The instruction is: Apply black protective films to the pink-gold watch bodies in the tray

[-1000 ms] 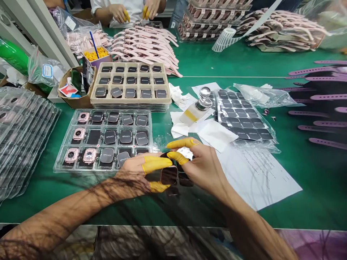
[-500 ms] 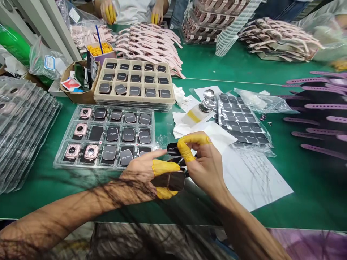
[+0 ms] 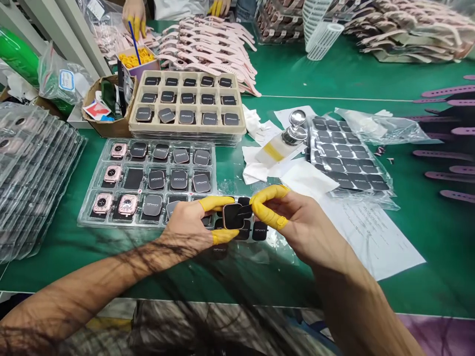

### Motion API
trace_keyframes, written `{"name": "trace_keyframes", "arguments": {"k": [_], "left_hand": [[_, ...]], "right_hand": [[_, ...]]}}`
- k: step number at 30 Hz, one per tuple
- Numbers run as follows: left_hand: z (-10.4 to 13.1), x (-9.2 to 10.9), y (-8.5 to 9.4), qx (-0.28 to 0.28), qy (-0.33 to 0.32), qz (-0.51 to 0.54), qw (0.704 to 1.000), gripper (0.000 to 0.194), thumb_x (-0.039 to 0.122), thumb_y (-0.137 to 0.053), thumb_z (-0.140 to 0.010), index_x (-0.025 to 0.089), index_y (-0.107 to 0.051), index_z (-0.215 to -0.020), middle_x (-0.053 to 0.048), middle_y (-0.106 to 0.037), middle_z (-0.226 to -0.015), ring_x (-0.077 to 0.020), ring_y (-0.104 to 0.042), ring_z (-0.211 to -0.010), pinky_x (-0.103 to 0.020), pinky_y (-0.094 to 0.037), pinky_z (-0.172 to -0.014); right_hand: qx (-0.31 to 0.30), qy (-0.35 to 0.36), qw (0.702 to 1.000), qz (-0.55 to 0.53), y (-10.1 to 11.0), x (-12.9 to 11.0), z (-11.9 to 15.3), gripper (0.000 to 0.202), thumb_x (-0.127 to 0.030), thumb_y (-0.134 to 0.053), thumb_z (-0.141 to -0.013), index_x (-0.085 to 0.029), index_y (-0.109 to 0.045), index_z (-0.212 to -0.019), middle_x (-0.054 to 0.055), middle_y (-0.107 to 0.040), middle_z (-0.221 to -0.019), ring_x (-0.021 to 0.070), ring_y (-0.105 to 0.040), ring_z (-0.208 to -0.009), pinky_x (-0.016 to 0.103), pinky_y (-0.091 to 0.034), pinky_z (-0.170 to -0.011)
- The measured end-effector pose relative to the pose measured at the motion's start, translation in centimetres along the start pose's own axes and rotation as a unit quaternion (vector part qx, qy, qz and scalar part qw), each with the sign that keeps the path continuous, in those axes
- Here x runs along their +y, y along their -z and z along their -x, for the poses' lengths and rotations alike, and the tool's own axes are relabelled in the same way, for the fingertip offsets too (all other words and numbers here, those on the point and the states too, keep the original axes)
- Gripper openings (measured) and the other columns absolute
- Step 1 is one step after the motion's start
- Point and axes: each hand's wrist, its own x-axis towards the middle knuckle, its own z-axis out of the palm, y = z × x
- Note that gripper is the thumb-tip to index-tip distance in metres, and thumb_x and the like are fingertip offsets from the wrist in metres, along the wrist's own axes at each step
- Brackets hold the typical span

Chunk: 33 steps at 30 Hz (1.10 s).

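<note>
Yellow covers sit on the fingertips of both hands. My left hand (image 3: 200, 222) grips a square watch body (image 3: 233, 216) by its edges, dark screen facing up. At its right edge, my right hand (image 3: 284, 212) pinches a small black film (image 3: 245, 209) between thumb and forefinger, partly over the screen. Beneath them lies a sheet of black labels (image 3: 260, 230), partly hidden by the hands. To the left, a clear tray (image 3: 86, 207) holds pink watch bodies and dark squares printed with white lettering. Strands of dark hair blur the lower view.
Behind is a beige tray (image 3: 243, 116) of dark squares. A pump bottle (image 3: 276, 148), papers (image 3: 378, 237) and a bagged label sheet (image 3: 345, 153) lie right. Stacked clear trays (image 3: 33, 188) stand left, purple straps (image 3: 449, 154) far right. Another person's hand (image 3: 134, 17) is at the back.
The watch body has moved up and left in my left hand. My right hand has brought the black film down to its screen edge. The label sheet beneath shows more. The view has shifted.
</note>
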Motion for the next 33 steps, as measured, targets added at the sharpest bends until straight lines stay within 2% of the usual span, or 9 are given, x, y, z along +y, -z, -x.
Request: {"name": "trace_keyframes", "arguments": {"k": [6, 12, 21, 33], "left_hand": [[-0.2, -0.4, 0.0, 0.0, -0.006, -0.02, 1.0, 0.05, 0.02, -0.084, -0.07, 0.019, -0.077, -0.12, 0.001, -0.084, -0.103, -0.0185, -0.08, -0.093, -0.028, -0.064, -0.096], [0.0, -0.4, -0.1, 0.001, -0.036, -0.085, 0.996, 0.048, 0.024, -0.082, -0.075, 0.02, -0.076, -0.122, 0.0, -0.083, -0.111, -0.0196, -0.08, -0.094, -0.03, -0.064, -0.093], [-0.1, -0.6, -0.2, 0.002, -0.032, -0.077, 0.996, 0.048, 0.022, -0.083, -0.074, 0.023, -0.077, -0.121, 0.003, -0.083, -0.107, -0.0184, -0.08, -0.092, -0.028, -0.064, -0.091], [-0.1, -0.2, 0.0, -0.006, -0.03, -0.075, 0.997, 0.047, 0.023, -0.082, -0.074, 0.02, -0.077, -0.121, 0.001, -0.084, -0.106, -0.0194, -0.08, -0.092, -0.029, -0.064, -0.09]], "right_hand": [[0.007, -0.058, 0.998, -0.008, -0.5, 0.6, -0.4, 0.028, -0.037, -0.093, -0.065, -0.026, -0.077, -0.084, 0.0, -0.076, -0.084, 0.0167, -0.071, -0.081, 0.026, -0.059, -0.076], [0.022, -0.094, 0.995, 0.01, -1.3, 1.1, -0.2, 0.033, -0.043, -0.093, -0.063, -0.025, -0.079, -0.087, 0.002, -0.078, -0.088, 0.0202, -0.075, -0.083, 0.028, -0.061, -0.075], [0.032, -0.11, 0.993, 0.009, -1.4, 0.8, -0.2, 0.038, -0.048, -0.095, -0.057, -0.024, -0.078, -0.083, 0.003, -0.078, -0.082, 0.0213, -0.076, -0.08, 0.026, -0.06, -0.068], [0.028, -0.091, 0.995, 0.029, -1.4, 1.1, -0.2, 0.036, -0.048, -0.092, -0.063, -0.024, -0.078, -0.085, 0.003, -0.079, -0.086, 0.0206, -0.073, -0.079, 0.03, -0.06, -0.073]]}}
